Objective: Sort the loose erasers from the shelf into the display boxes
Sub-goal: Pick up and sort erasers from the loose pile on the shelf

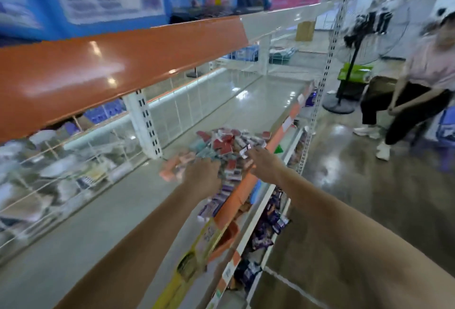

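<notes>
Yellow display box: nearest, at 6 o'clock on the shelf's front lip; likely a target, kept within reach of the pile.
Shelf: grey deck with an orange edge strip, running from 7 toward 1 o'clock.
Left hand: just below centre, back toward the camera, fingers curled into the near edge of the pile. Blur hides whether it holds anything; grip cannot be told.
Orange box: touching or just beside the left hand at its 10 o'clock; contact unclear.
Right hand: at 3 o'clock of the left hand, thumb and fingertips pinching a small white-wrapped eraser, probably picked singly for sorting by type.
Loose erasers: red, teal and purple packs heaped near the front edge just beyond both hands, not yet boxed.
Bystander: far, 2 o'clock, in the aisle.
</notes>
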